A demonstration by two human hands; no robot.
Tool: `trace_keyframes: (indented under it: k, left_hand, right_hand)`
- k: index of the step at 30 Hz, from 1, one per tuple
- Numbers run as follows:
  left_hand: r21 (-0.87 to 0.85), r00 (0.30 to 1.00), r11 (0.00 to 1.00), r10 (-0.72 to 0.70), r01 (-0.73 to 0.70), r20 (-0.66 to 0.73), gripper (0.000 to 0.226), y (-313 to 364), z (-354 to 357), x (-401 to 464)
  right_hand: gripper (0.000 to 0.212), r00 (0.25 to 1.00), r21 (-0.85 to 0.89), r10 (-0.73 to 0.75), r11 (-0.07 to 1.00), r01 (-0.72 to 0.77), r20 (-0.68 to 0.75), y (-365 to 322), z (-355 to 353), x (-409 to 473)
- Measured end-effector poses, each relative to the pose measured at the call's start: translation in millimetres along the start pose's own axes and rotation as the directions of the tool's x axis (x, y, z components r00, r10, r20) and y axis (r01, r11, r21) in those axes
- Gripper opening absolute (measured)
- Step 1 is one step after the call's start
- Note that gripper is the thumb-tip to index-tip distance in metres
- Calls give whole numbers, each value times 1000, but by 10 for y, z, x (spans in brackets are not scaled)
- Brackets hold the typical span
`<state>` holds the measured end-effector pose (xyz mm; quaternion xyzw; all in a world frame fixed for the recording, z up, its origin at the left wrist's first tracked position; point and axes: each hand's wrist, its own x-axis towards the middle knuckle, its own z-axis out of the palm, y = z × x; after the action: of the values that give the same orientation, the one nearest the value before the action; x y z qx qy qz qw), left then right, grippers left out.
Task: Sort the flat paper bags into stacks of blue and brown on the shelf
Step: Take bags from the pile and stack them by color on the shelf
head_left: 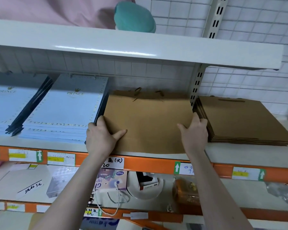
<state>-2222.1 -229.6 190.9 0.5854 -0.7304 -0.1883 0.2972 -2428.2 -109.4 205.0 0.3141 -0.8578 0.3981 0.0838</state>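
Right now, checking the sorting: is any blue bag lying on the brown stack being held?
No: the held brown stack shows only brown paper on top.

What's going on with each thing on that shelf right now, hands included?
Left hand: grips the middle brown stack's left edge, thumb on top.
Right hand: grips its right edge, thumb on top.
Middle brown stack: flat on the shelf, held at both sides.
Right brown stack: flat, untouched.
Blue stacks: two, flat, side by side, left of the brown.

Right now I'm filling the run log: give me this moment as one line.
left hand grips brown bag left edge | right hand grips right edge | blue stacks left | brown stack right
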Motion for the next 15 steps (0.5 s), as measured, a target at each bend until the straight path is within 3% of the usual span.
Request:
trace_keyframes:
  k: [9,15]
  left_hand:
    - [-150,997,986,77,-78,-16,92,238,-49,-13]
    - [-151,992,981,120,-122,-23,90,570,115,-248]
  right_hand:
    - [62,996,-69,14,997,-21,-93,144,-276,67]
    - [50,991,-152,20,987,-41,-135,456,-531,145]
